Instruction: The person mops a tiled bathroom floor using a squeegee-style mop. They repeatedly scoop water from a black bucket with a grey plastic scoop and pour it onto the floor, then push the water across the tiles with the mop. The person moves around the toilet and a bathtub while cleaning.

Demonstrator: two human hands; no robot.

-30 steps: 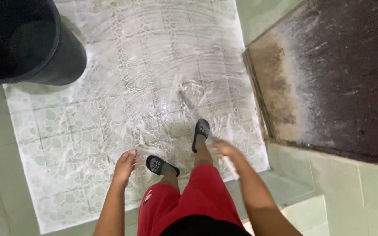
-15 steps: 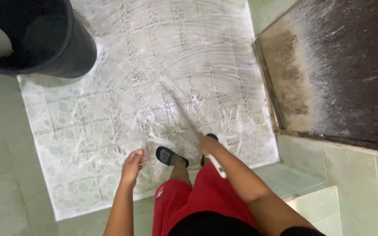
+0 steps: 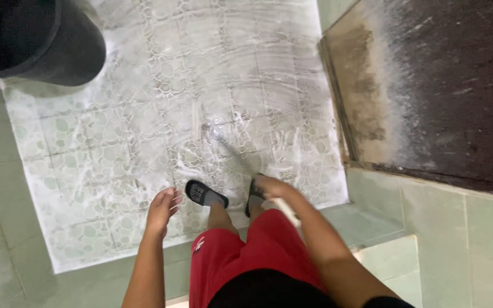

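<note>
Brush handle (image 3: pixel 241 157) sits gripped in my right hand (image 3: pixel 269 187), angled down so its head scrubs the soapy pebble-patterned floor (image 3: pixel 115 142); left hand (image 3: pixel 162 206) hangs open, balancing me.

left hand (image 3: pixel 162 206) open, right hand (image 3: pixel 270 186) gripping

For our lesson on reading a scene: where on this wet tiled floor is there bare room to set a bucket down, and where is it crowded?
Free: the soapy pebble-tile floor between the dark bin and the brush head, and the strip toward the dark door. Crowded: around the sandals, where the left hand hangs open and the right hand grips the brush handle.
</note>
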